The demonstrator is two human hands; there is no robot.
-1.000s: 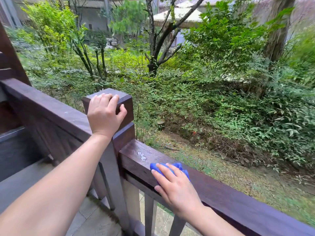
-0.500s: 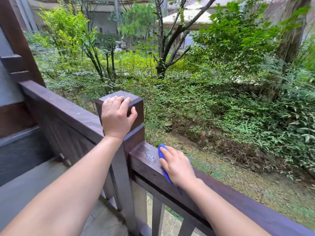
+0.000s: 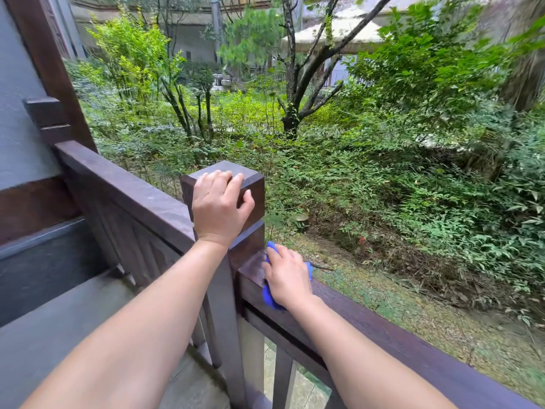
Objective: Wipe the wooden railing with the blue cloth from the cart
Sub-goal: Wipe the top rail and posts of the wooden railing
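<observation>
A dark brown wooden railing (image 3: 413,335) runs from a square corner post (image 3: 250,181) toward the lower right. My right hand (image 3: 287,277) lies flat on the rail's top, right beside the post, pressing a blue cloth (image 3: 269,296) onto the wood; the cloth shows only at the edges of my palm. My left hand (image 3: 219,206) is closed over the near top edge of the post. No cart is in view.
A second rail (image 3: 126,187) leads from the post back left to a wall post (image 3: 47,69). Balusters (image 3: 283,376) stand under the rails. A grey floor (image 3: 44,335) lies lower left. Beyond the railing are bushes and a tree (image 3: 292,113).
My right hand has slid the blue cloth left along the rail, up to the corner post. The left hand stays on the post. The view has shifted left.
</observation>
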